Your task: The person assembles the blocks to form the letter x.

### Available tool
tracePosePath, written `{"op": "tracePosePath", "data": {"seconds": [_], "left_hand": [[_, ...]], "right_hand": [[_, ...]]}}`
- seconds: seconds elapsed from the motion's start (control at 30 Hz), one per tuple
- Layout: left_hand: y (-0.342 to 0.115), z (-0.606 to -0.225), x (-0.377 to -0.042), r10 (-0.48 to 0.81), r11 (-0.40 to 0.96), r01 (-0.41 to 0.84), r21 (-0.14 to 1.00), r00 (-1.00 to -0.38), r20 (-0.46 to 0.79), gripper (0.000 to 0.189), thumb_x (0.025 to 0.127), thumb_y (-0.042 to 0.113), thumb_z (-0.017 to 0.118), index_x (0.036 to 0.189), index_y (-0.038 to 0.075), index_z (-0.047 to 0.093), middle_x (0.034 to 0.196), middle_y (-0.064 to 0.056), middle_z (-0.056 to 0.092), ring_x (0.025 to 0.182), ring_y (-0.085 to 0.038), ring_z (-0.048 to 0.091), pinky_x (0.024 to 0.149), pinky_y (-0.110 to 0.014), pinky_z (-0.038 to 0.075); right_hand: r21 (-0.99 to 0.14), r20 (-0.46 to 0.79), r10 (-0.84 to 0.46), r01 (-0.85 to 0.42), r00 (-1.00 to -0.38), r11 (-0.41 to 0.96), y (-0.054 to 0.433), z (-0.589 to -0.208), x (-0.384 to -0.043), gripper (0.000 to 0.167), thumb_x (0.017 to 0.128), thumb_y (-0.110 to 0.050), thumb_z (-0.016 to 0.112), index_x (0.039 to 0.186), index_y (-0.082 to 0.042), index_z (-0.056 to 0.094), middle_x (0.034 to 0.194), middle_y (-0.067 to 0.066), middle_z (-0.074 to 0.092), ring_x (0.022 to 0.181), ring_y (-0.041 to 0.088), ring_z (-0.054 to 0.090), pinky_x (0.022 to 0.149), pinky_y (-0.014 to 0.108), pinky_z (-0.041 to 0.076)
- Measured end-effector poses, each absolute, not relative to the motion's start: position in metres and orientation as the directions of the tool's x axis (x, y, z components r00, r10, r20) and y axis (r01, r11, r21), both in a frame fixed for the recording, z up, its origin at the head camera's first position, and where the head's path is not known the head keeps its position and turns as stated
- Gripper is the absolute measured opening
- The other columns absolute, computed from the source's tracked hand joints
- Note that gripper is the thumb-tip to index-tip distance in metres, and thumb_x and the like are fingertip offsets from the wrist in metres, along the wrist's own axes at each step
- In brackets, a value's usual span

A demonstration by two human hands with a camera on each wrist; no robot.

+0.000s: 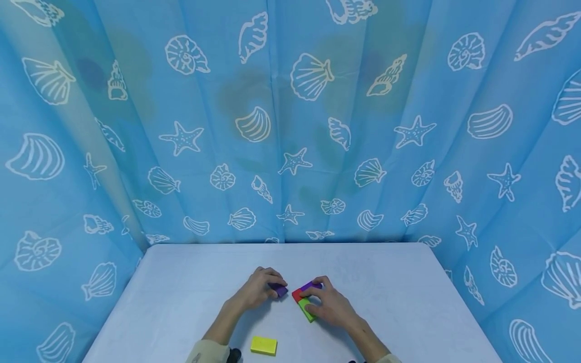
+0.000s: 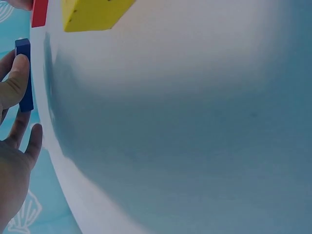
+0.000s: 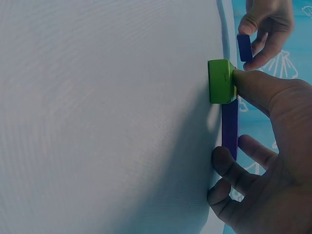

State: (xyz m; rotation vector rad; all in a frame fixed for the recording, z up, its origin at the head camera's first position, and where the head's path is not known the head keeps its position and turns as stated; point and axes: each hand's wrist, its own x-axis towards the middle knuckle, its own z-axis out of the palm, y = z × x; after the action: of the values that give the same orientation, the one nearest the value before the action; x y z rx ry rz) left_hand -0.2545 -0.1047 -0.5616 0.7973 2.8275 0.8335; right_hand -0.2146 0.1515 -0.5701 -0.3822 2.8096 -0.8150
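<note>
My left hand (image 1: 260, 289) pinches a dark blue-purple block (image 1: 281, 291) between thumb and fingers, just left of a small group of blocks. In the left wrist view the thumb lies along the broad side of this block (image 2: 26, 87). The group is a red block (image 1: 296, 295), a purple block (image 1: 307, 286) and a green block (image 1: 305, 305), set touching at angles on the table. Over them my right hand (image 1: 335, 305) holds the group, thumb at the green block (image 3: 220, 82) and curled fingers by the purple block (image 3: 229, 126). The fingers partly hide the purple block.
A yellow block (image 1: 264, 346) lies by itself near the front of the white-covered table (image 1: 181, 282). Behind the table and along its sides hangs a blue curtain (image 1: 281, 121) with white shell and starfish prints.
</note>
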Motion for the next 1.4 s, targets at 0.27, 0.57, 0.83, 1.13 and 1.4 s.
{"op": "tracePosePath", "data": {"seconds": [0.27, 0.57, 0.83, 1.13, 1.4], "left_hand": [[-0.101, -0.56, -0.257, 0.504, 0.724, 0.456, 0.518, -0.862, 0.055, 0.034, 0.09, 0.013, 0.075, 0.119, 0.031, 0.074, 0.127, 0.006, 0.063, 0.119, -0.02, 0.05, 0.101, -0.046, 0.045], [-0.093, -0.561, -0.259, 0.519, 0.727, 0.487, 0.485, -0.851, 0.078, 0.035, 0.091, 0.01, 0.074, 0.12, 0.029, 0.074, 0.131, 0.003, 0.062, 0.122, -0.022, 0.049, 0.103, -0.049, 0.043], [-0.083, -0.56, -0.26, 0.52, 0.744, 0.502, 0.442, -0.849, 0.089, 0.035, 0.09, 0.01, 0.075, 0.118, 0.031, 0.075, 0.129, 0.003, 0.062, 0.12, -0.022, 0.05, 0.102, -0.05, 0.043], [-0.076, -0.564, -0.262, 0.506, 0.772, 0.487, 0.409, -0.86, 0.069, 0.036, 0.09, 0.011, 0.074, 0.12, 0.031, 0.073, 0.13, 0.003, 0.062, 0.121, -0.022, 0.05, 0.101, -0.049, 0.044], [-0.073, -0.563, -0.262, 0.513, 0.775, 0.496, 0.392, -0.856, 0.07, 0.036, 0.09, 0.011, 0.075, 0.119, 0.031, 0.074, 0.13, 0.003, 0.062, 0.121, -0.022, 0.051, 0.101, -0.049, 0.045]], "right_hand": [[-0.548, -0.105, -0.3, -0.197, -0.948, 0.813, 0.152, -0.571, -0.215, 0.03, 0.089, -0.038, 0.075, 0.118, -0.034, 0.071, 0.141, 0.01, 0.042, 0.11, 0.031, 0.059, 0.091, 0.058, 0.052], [-0.548, -0.091, -0.314, -0.216, -0.945, 0.808, 0.153, -0.572, -0.214, 0.031, 0.09, -0.037, 0.074, 0.12, -0.033, 0.071, 0.141, 0.01, 0.042, 0.113, 0.033, 0.059, 0.091, 0.059, 0.051], [-0.56, -0.095, -0.317, -0.213, -0.944, 0.801, 0.153, -0.571, -0.214, 0.031, 0.09, -0.037, 0.074, 0.12, -0.032, 0.071, 0.141, 0.011, 0.042, 0.112, 0.033, 0.059, 0.091, 0.059, 0.051], [-0.568, -0.09, -0.329, -0.223, -0.94, 0.792, 0.154, -0.57, -0.213, 0.031, 0.09, -0.036, 0.074, 0.12, -0.03, 0.071, 0.14, 0.012, 0.042, 0.108, 0.032, 0.061, 0.089, 0.059, 0.052], [-0.567, -0.094, -0.327, -0.219, -0.94, 0.794, 0.153, -0.57, -0.214, 0.031, 0.09, -0.038, 0.073, 0.121, -0.03, 0.071, 0.141, 0.011, 0.041, 0.11, 0.032, 0.06, 0.09, 0.059, 0.051]]}}
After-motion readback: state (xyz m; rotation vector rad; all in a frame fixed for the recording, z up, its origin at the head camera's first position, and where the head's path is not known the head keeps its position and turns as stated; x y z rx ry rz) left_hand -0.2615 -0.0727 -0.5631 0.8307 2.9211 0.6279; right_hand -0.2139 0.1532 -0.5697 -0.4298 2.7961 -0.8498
